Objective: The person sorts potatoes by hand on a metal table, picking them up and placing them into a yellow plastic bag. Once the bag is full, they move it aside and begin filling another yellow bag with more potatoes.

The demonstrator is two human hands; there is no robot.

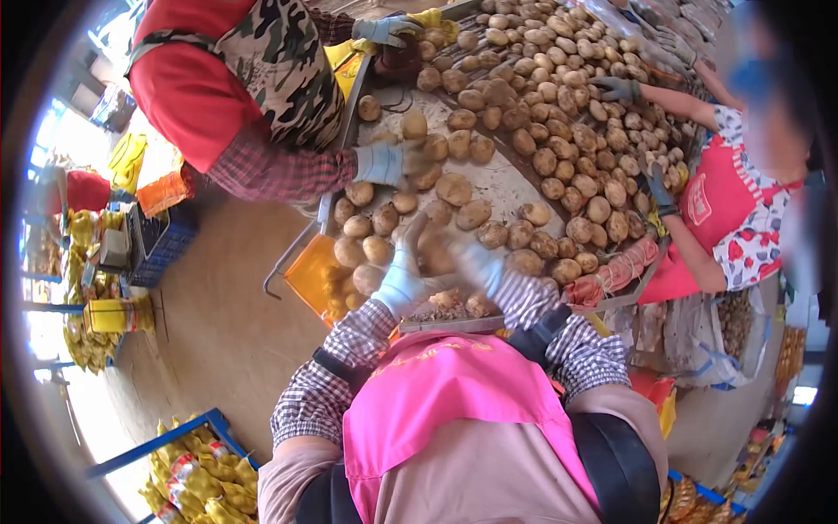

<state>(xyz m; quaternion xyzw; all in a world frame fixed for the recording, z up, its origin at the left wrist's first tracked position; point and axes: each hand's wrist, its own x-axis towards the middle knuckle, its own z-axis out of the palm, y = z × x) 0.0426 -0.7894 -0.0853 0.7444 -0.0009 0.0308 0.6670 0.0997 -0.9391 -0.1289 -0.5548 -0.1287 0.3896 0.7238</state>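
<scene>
Many brown potatoes (474, 214) lie on the pale sorting table (515, 179) in front of me. My left hand (403, 272), in a light blue and grey glove, is among the potatoes at the near edge, its fingers stretched out and thumb apart. Just right of it, my right hand (478, 264), gloved the same way, is smeared by motion over the potatoes; whether it holds one cannot be made out. Beside my left hand, an orange mesh bag (312, 271) hangs at the table's left corner with potatoes at its mouth.
At the left, a person in red (188, 105) reaches gloved hands over the potatoes. Another person in a red apron (711, 210) works at the right side. A rolled pinkish sack (615, 272) lies on the right edge. Filled yellow bags (196, 476) stand at lower left.
</scene>
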